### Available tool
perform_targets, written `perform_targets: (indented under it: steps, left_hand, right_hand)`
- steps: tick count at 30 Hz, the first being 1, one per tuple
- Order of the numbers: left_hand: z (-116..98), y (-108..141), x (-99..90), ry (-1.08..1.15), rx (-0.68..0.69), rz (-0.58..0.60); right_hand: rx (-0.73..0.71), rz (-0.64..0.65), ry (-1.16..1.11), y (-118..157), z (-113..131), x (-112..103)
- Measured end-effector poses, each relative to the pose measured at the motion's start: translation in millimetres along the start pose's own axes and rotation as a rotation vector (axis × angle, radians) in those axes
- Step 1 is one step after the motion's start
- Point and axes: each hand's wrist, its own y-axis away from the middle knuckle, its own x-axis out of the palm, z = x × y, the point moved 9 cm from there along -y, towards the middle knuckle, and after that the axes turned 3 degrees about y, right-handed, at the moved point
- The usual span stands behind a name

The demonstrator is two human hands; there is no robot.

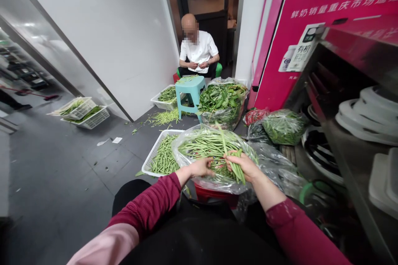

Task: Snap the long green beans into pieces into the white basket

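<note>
In front of me a clear plastic bag lies spread open over a red container, full of long green beans. My right hand is closed round a bunch of long green beans, whose ends stick out above and below the fingers. To its left, my left hand hovers over the bag, fingers curved and apart, with nothing visible in them. Beside the bag on the left stands a white basket holding short cut bean pieces.
Across from me a person sits handling something small behind a turquoise stool. Leafy greens fill a large bag. White baskets stand at the left wall. A metal shelf with white lids borders the right.
</note>
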Motion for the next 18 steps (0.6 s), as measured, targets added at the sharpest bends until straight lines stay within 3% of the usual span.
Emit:
perform_targets:
  steps: [3,5,8,11,14,16,18]
  left_hand:
    - [-19,-12,3.5,0.282,-0.051,0.067]
    - [-39,-18,2.0,0.429,-0.022,0.033]
    - [-65,-14,-15.8,0.360,0.120,-0.229]
    - [-82,8,-18.8,0.155,0.252,-0.416]
    - [-83,21,-0.5,0.169,0.255,-0.321]
    - [-76,19,13.7,0.291,0.181,-0.178]
    - [-66,13,20.6,0.387,0.096,-0.098]
  right_hand:
    - [0.060,0.104,0.019,5,-8,14]
    - [0.082,0.120,0.034,6,-13,19]
    - [0.109,0.027,-0.061,-1,-19,11]
    - [0.150,-0.185,-0.219,-12,-27,-16]
    - [0.175,-0.345,-0.316,-15,-29,-39]
    - [0.189,-0.283,-0.314,-15,-27,-35]
    - [0.198,-0.116,-0.279,-12,-24,-16]
